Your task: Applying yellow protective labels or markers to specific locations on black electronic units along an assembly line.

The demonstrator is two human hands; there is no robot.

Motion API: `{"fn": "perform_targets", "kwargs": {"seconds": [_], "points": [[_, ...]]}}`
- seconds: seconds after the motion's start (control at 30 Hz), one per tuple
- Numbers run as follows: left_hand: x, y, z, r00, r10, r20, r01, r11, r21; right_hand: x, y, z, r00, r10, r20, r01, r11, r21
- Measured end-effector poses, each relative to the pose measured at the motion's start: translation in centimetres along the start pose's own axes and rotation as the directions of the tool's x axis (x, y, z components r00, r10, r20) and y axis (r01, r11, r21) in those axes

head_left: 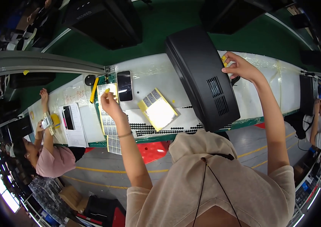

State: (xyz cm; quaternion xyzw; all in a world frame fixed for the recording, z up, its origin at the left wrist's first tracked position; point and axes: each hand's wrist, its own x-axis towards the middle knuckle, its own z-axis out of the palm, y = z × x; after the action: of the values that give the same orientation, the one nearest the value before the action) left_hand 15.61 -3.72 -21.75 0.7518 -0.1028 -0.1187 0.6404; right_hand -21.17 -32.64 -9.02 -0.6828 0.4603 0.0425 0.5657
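Note:
A black plastic housing point(202, 72) with two slotted vents stands tilted on the white work table point(258, 94) in front of me. My right hand point(240, 67) is at its right edge, thumb and fingers slightly apart, with yellow covers on some fingertips. Over a sheet of printed labels point(108, 128) on the left, my left hand point(110, 104) has its fingers pinched together, also with yellow at a fingertip. Whatever lies between those fingers is too small to make out. Between hand and housing lies another label sheet point(158, 109) with a yellow edge, glaring in the light.
A dark phone point(125, 86), a yellow cutter point(94, 90) and strips of black round pads point(153, 129) lie on the table. At the left, a co-worker in pink point(56, 160) handles a small item beside papers point(75, 128). Large black cases point(100, 22) stand beyond the table.

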Motion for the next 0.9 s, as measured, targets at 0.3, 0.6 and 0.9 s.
{"fn": "perform_targets", "kwargs": {"seconds": [0.3,0.6,0.9], "points": [[10.7,-6.4,2.6,0.915,0.308,0.261,-0.392,0.517,0.761,-0.7,-0.7,0.9,0.997,0.039,-0.074,-0.034,0.997,0.074],[11.1,-7.0,4.3,0.871,0.39,0.298,-0.406,0.228,0.885,-1.1,-0.8,1.8,0.988,0.051,-0.149,-0.034,0.993,0.111],[11.2,-7.1,2.5,0.731,0.432,0.528,-0.589,0.009,0.808,-1.5,0.4,2.7,0.98,0.015,-0.198,0.023,0.982,0.186]]}}
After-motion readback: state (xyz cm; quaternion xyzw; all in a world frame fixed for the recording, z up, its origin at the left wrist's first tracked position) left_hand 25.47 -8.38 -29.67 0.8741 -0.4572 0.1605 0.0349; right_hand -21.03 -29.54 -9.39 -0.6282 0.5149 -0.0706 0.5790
